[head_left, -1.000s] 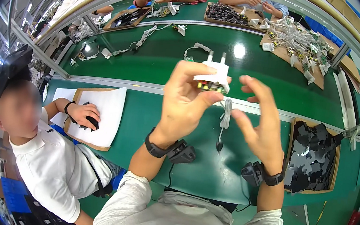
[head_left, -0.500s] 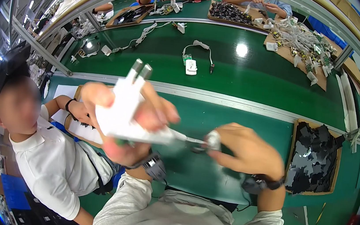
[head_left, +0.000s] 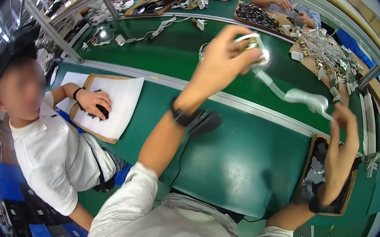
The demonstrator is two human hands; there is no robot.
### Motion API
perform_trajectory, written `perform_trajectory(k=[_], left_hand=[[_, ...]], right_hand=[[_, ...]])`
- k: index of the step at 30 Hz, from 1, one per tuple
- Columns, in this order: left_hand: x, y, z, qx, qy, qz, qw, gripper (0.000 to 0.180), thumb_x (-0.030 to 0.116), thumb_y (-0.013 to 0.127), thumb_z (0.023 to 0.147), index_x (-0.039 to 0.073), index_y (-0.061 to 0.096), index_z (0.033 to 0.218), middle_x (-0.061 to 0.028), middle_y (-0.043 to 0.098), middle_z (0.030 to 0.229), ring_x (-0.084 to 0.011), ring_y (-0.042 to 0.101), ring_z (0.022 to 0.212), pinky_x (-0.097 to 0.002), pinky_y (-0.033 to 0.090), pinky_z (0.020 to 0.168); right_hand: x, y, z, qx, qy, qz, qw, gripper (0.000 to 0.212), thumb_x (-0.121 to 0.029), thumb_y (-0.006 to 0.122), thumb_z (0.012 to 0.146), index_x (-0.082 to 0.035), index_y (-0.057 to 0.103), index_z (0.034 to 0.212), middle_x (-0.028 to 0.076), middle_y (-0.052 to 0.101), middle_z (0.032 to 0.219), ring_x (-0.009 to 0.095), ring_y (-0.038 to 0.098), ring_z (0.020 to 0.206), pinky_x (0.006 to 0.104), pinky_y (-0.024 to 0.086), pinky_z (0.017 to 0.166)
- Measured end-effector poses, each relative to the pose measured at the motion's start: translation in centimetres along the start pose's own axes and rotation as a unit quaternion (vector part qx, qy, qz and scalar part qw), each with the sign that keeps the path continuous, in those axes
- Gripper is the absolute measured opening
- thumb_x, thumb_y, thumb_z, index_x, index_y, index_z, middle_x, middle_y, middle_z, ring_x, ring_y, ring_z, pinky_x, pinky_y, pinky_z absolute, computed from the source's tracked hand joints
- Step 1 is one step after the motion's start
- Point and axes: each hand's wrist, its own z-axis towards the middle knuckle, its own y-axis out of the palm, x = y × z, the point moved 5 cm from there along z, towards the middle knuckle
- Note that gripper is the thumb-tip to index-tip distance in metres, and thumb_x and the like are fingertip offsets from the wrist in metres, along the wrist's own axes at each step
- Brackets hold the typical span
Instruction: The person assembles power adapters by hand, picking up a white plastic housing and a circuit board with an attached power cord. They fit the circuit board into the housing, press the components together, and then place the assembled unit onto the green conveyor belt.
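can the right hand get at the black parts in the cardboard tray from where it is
Probably yes: the right hand is raised directly above the cardboard tray of black parts, nothing between, though its fingers pinch a white cable piece.

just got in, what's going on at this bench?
A person at a green workbench holds a small part with a circuit board raised in the left hand. A white cable runs from it to the right hand, which pinches its far end. To the left, a co-worker's hand rests on small dark parts on a white sheet. A tray of dark parts sits under the right hand.
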Motion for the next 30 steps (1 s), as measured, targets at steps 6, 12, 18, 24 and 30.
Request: perform_trajectory(k=[6,12,18,24,30], left_hand=[[-7.8,-0.4,1.7,0.079,0.146,0.421,0.892,0.054,0.018,0.072,0.076,0.01,0.05,0.125,-0.0226,0.054,0.119,-0.0373,0.057,0.101,-0.0433,0.049,0.081],[-18.8,-7.2,-1.0,0.091,-0.024,0.655,0.75,0.055,0.031,0.074,0.074,0.015,0.053,0.122,-0.0197,0.055,0.118,-0.0376,0.054,0.108,-0.0441,0.047,0.088],[-17.8,-9.6,0.5,0.06,-0.158,0.355,0.919,0.04,0.028,0.07,0.079,0.003,0.055,0.105,-0.016,0.064,0.097,-0.0267,0.063,0.086,-0.0354,0.052,0.071],[-2.5,-0.9,-3.3,-0.167,-0.094,-0.153,0.969,0.024,0.021,0.062,0.089,0.002,0.052,0.1,-0.0156,0.065,0.101,-0.0151,0.063,0.089,-0.0288,0.05,0.079],[1.9,2.8,-7.1,-0.215,0.046,-0.328,0.919,0.025,0.009,0.062,0.087,0.002,0.048,0.107,-0.0254,0.058,0.117,-0.0214,0.061,0.103,-0.0348,0.049,0.088]], right_hand=[[-0.7,-1.5,-0.4,0.11,-0.012,-0.113,0.987,0.036,0.003,0.056,0.085,-0.002,0.055,0.12,0.017,0.055,0.12,0.03,0.054,0.109,0.0352,0.044,0.088],[-2.7,-2.2,-0.9,0.031,-0.01,-0.014,0.999,0.037,0.004,0.058,0.082,-0.001,0.056,0.119,0.016,0.054,0.121,0.032,0.053,0.111,0.0363,0.042,0.093],[-2.6,-1.8,-1.4,0.002,0.007,0.006,1.0,0.041,0.004,0.06,0.078,0.0,0.056,0.118,0.018,0.054,0.12,0.033,0.053,0.11,0.0379,0.042,0.092],[-6.7,2.6,-0.4,-0.046,-0.102,0.009,0.994,0.046,-0.001,0.068,0.073,-0.001,0.057,0.117,0.019,0.056,0.113,0.036,0.054,0.104,0.0398,0.043,0.089],[-7.1,4.7,-0.7,-0.05,-0.09,0.085,0.991,0.047,-0.002,0.071,0.071,-0.002,0.057,0.115,0.017,0.06,0.105,0.035,0.058,0.097,0.0398,0.046,0.085]])
